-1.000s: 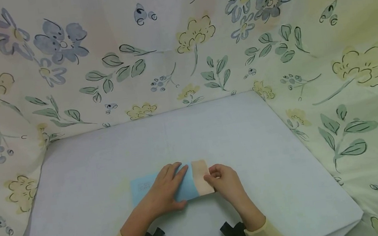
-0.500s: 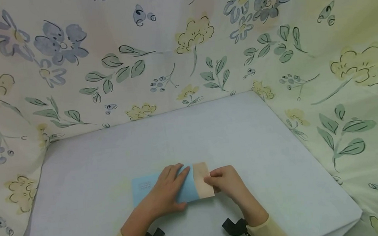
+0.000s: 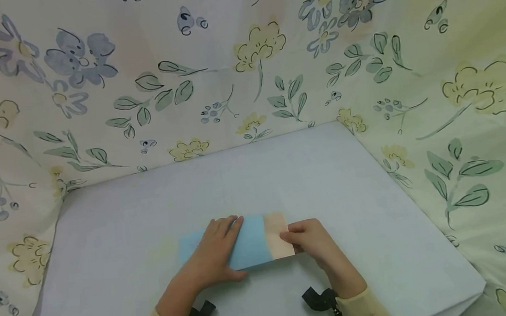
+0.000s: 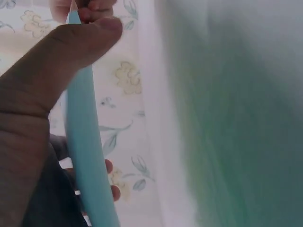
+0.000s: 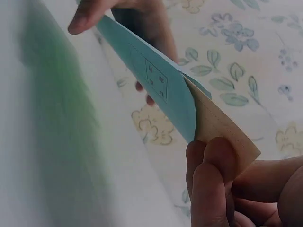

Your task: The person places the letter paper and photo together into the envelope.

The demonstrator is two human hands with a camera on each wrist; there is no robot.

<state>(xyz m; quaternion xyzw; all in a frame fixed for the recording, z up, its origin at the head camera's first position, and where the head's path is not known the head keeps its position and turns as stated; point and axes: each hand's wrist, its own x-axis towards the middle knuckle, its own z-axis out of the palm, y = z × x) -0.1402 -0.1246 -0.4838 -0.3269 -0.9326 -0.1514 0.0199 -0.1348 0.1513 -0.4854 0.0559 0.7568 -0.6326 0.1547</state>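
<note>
A light blue envelope (image 3: 249, 241) is in both views from the wrists and the head, with a beige sheet of paper (image 3: 278, 236) sticking out of its right end. My left hand (image 3: 212, 254) holds the envelope across its middle, thumb at the near edge and fingers over the far edge. The thumb and fingertips lie on opposite sides of it in the left wrist view. With thumb and fingers, my right hand (image 3: 312, 240) pinches the outer end of the beige paper. The right wrist view shows a small printed square (image 5: 156, 80) on the envelope's underside and its open end.
A white-covered table (image 3: 148, 202) lies beneath the hands. Floral cloth (image 3: 229, 90) hangs behind it and along both sides. A black wrist mount (image 3: 201, 314) is strapped at the left wrist and another black mount (image 3: 319, 300) at the right.
The envelope and paper have shifted slightly right and away from the body. The left hand has slid left along the envelope, baring more blue. The right hand, still pinching the paper, has moved right.
</note>
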